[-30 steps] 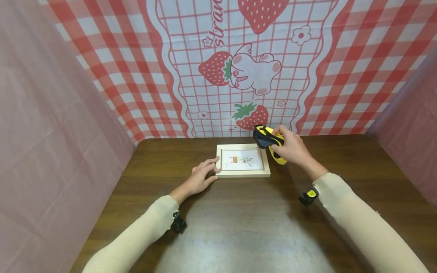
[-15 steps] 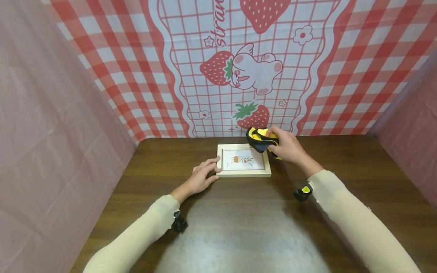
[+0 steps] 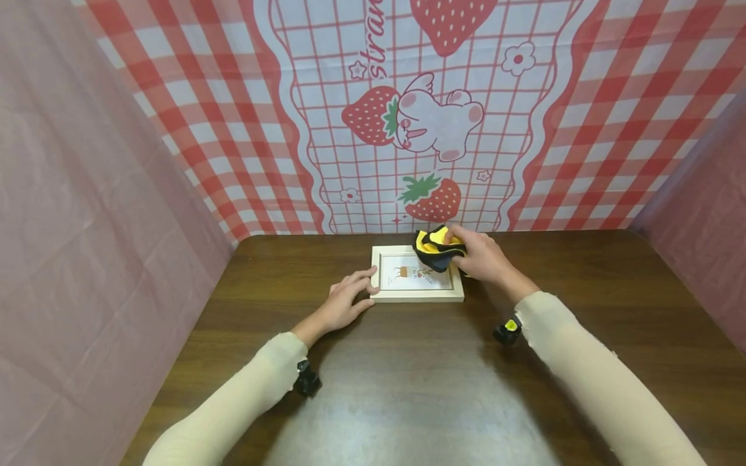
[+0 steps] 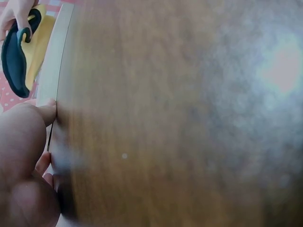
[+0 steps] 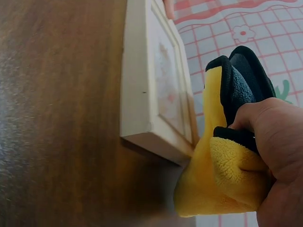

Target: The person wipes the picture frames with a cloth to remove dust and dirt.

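A cream picture frame (image 3: 416, 296) lies flat on the brown table, holding a white print with a brown deer-like figure and a leafy sprig. At its left side rests my left hand (image 3: 345, 304), fingertips on the border and thumb by the near corner. My right hand (image 3: 484, 257) pinches a folded microfiber cloth (image 3: 434, 260), yellow on one side and dark grey on the other, with black edging. The bunched cloth hangs over the frame's far right part and hides some of it. From the right wrist view, thumb and fingers grip the cloth's (image 5: 208, 175) upper folds.
Behind the table (image 3: 402, 375) hangs a red-and-white checked cloth (image 3: 233, 129) printed with strawberries. Pink fabric (image 3: 87, 246) closes off the left side, and more pink fabric (image 3: 699, 226) the right. Brown tabletop extends in front of the frame.
My right hand has carried the cloth leftward and down, from beside the frame's far right corner to over its picture. The left hand and the frame have stayed in place.
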Demonstrator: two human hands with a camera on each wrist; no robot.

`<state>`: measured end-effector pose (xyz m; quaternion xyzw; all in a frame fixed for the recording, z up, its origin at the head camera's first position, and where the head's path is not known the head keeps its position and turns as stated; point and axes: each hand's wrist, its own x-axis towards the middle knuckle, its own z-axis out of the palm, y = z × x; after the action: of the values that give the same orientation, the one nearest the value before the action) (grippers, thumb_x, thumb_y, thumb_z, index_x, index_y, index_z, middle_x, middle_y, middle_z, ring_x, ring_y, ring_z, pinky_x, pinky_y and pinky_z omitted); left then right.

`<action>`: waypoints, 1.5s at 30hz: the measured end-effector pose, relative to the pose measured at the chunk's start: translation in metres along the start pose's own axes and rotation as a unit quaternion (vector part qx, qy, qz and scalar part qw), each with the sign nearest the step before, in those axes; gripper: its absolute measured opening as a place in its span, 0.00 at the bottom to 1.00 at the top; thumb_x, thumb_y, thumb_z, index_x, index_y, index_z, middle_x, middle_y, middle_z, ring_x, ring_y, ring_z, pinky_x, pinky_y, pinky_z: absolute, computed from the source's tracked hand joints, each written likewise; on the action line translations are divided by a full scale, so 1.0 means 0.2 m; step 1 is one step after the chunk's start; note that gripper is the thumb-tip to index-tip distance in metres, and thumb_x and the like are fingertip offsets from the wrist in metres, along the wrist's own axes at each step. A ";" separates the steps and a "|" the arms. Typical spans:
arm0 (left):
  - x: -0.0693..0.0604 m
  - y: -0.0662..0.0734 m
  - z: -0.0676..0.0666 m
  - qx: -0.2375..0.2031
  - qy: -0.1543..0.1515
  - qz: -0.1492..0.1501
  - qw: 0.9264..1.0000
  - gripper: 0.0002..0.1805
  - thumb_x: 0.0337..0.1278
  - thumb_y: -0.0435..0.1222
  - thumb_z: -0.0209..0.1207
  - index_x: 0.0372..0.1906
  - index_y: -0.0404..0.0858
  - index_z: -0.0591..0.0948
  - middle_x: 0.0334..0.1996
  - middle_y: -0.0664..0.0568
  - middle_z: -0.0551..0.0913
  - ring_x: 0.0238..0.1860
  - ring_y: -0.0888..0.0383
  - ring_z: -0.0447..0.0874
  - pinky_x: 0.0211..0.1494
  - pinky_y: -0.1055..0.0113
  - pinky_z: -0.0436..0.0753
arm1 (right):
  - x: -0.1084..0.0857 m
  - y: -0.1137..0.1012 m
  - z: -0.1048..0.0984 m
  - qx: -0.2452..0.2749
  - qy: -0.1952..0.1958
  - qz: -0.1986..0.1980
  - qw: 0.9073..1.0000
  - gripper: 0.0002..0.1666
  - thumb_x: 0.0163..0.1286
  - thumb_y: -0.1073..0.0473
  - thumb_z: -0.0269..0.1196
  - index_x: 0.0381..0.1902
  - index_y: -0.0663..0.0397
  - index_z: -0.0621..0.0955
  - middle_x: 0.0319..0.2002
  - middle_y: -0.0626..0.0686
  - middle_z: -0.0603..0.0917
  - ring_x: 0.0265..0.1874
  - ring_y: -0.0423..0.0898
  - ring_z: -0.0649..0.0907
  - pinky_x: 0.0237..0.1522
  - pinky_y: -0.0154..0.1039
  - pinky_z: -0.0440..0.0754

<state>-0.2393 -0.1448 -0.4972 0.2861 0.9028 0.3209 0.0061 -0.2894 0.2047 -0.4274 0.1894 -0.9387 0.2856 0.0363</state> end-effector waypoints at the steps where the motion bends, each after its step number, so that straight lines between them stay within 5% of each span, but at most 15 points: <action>1: 0.00 0.00 0.00 0.001 0.000 0.001 1.000 0.06 0.79 0.35 0.66 0.52 0.39 0.85 0.88 0.41 0.70 0.82 0.31 0.73 0.75 0.27 0.69 | 0.00 0.00 0.01 0.000 -0.001 0.003 1.000 0.18 0.73 0.69 0.69 0.57 0.53 0.80 0.60 0.67 0.90 0.52 0.63 0.86 0.62 0.68 0.84; 14: 0.01 0.00 -0.01 0.000 0.003 0.006 1.000 0.05 0.79 0.35 0.67 0.51 0.39 0.85 0.87 0.41 0.70 0.82 0.31 0.74 0.75 0.27 0.69 | 0.04 0.04 0.07 -0.037 -0.067 -0.006 0.997 0.18 0.73 0.61 0.66 0.59 0.51 0.77 0.52 0.65 0.89 0.37 0.56 0.81 0.39 0.51 0.78; 23: 0.00 -0.01 -0.01 -0.005 0.002 -0.001 1.000 0.06 0.79 0.35 0.67 0.52 0.39 0.86 0.88 0.42 0.69 0.83 0.31 0.72 0.76 0.25 0.68 | 0.05 0.06 0.10 -0.039 -0.046 0.005 0.998 0.20 0.73 0.60 0.67 0.61 0.51 0.78 0.56 0.66 0.90 0.43 0.59 0.84 0.47 0.62 0.83; 45: 0.00 0.00 -0.01 -0.004 0.002 0.001 1.000 0.07 0.79 0.35 0.66 0.54 0.39 0.86 0.88 0.41 0.70 0.84 0.32 0.72 0.77 0.25 0.68 | 0.12 -0.04 0.13 -0.011 -0.049 0.021 0.998 0.20 0.72 0.58 0.63 0.61 0.52 0.79 0.54 0.63 0.90 0.45 0.59 0.85 0.48 0.56 0.82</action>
<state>-0.2394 -0.1460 -0.4957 0.2867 0.9011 0.3253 0.0050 -0.3071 0.1768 -0.4407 0.1828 -0.9463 0.2663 -0.0140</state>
